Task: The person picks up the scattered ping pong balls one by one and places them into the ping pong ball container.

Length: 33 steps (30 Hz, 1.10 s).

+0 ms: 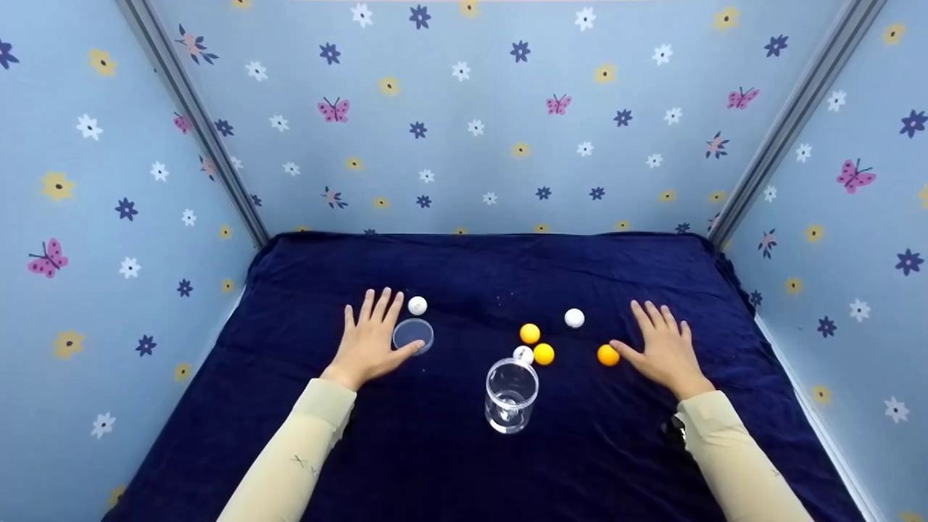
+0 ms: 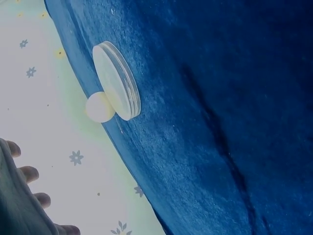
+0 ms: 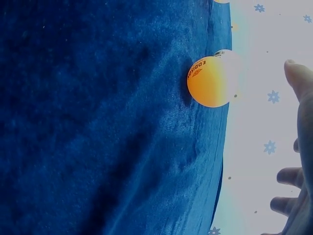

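Observation:
My left hand (image 1: 368, 344) is spread with straight fingers and holds nothing. Its thumb lies over the edge of a round clear lid (image 1: 412, 335), which also shows in the left wrist view (image 2: 116, 81). Just beyond the lid sits a white ball (image 1: 417, 305). On the other side, my right hand (image 1: 665, 351) is spread too, its thumb tip beside an orange ball (image 1: 608, 354). Between the hands stands an upright clear jar (image 1: 510, 399), lidless. Behind its rim are two orange balls (image 1: 530, 333) and a white ball (image 1: 523, 354). Another white ball (image 1: 574, 317) lies farther right.
Dark blue cloth (image 1: 435, 464) covers the table, with some wrinkles. Patterned light-blue walls (image 1: 471, 109) enclose the back and both sides. Grey metal posts (image 1: 203, 123) run up the two back corners.

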Tool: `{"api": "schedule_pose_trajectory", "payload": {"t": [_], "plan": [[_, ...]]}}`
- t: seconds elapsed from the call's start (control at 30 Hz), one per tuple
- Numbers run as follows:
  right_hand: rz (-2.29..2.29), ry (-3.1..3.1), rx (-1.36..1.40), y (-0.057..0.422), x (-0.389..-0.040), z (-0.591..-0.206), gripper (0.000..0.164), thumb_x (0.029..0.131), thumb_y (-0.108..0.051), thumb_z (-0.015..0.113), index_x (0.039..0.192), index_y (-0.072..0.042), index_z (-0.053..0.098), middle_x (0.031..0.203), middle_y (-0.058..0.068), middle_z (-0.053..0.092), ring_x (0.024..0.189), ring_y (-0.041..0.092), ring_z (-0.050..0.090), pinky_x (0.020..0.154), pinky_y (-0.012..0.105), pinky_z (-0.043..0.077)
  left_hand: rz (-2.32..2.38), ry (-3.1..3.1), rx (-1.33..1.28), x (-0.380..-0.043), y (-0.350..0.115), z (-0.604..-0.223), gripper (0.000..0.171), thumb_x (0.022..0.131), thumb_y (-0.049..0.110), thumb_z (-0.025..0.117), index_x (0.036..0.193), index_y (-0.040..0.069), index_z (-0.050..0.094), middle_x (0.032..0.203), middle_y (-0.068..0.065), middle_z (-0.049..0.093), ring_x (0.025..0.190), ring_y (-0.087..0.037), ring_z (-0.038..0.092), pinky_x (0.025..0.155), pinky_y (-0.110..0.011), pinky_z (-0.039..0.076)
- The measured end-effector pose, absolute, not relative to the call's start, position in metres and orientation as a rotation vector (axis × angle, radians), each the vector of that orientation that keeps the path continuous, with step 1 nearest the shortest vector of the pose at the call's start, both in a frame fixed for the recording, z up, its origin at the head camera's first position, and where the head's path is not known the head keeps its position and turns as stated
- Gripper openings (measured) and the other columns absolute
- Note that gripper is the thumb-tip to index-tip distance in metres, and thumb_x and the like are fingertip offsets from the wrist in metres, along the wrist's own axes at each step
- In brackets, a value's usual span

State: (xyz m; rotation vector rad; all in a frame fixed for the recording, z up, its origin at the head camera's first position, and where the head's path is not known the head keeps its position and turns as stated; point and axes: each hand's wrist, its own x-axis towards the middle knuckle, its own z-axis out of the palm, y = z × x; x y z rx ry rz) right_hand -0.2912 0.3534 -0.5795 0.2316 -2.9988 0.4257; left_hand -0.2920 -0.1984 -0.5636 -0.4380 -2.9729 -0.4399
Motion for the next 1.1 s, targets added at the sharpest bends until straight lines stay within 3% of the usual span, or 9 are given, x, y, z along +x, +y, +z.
{"api": "schedule_pose_trajectory", "payload": {"t": [1.1], "plan": [[0.447,-2.991,0.285,0.354,-0.286,-0.589,0.094,0.099,-0.066,0.067,0.167,-0.007,0.040,0.168,0.031,0.041,0.155,0.056,0.035,0.120,0.081,0.027,-0.536,-2.940,-0.521,-0.286,-0.183,-0.571,0.099,0.098,0.067,0.066,0.172,0.012,0.031,0.179,-0.018,0.027,0.167,-0.046,0.019,0.127,-0.078,0.019]]}}
